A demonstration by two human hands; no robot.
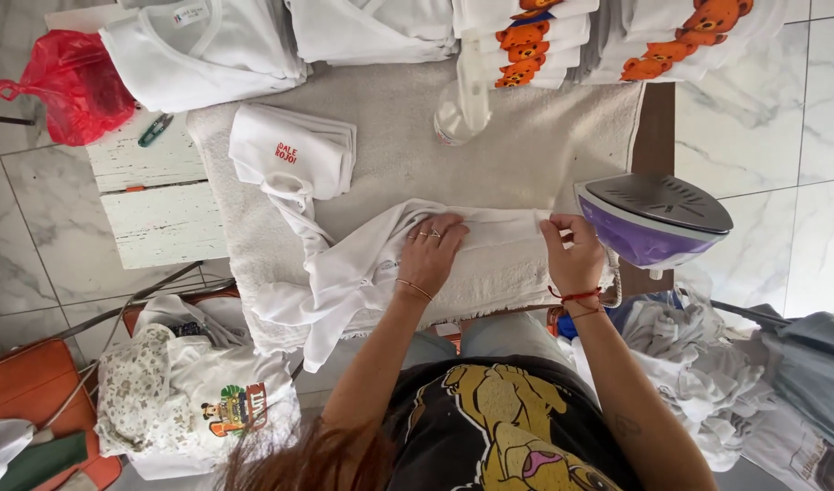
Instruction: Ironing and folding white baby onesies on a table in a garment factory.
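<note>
- Marble floor tiles (35, 227) in pale grey surround a tabletop (658, 127) padded with a beige towel (526, 136).
- At the centre of the towel lies a white garment (380, 264), partly folded into a long band, its loose end trailing off the near edge toward 7 o'clock.
- The left hand (430, 255) lies flat on the band, fingers spread and pressing down, clasping nothing; it wears rings and a thin bracelet.
- The right hand (571, 250) pinches the band's end at 3 o'clock of the left hand, fingertips closed on the cloth edge; a red cord circles that wrist.
- A purple and grey iron (653, 218) stands just beside the right hand, at its 2 o'clock, on the tabletop's edge.
- At 10 o'clock of the left hand rests a folded white piece (294, 150) with a small red print.
- A clear plastic bottle (458, 114) lies at 12 o'clock.
- Along the far edge run stacks of folded white shirts (199, 50), some with orange bear prints (526, 41).
- A red plastic bag (67, 82) sits at 10 o'clock, off the towel.
- Heaps of unfolded clothes (189, 391) lie at 8 o'clock, and more (699, 373) at 4 o'clock.
</note>
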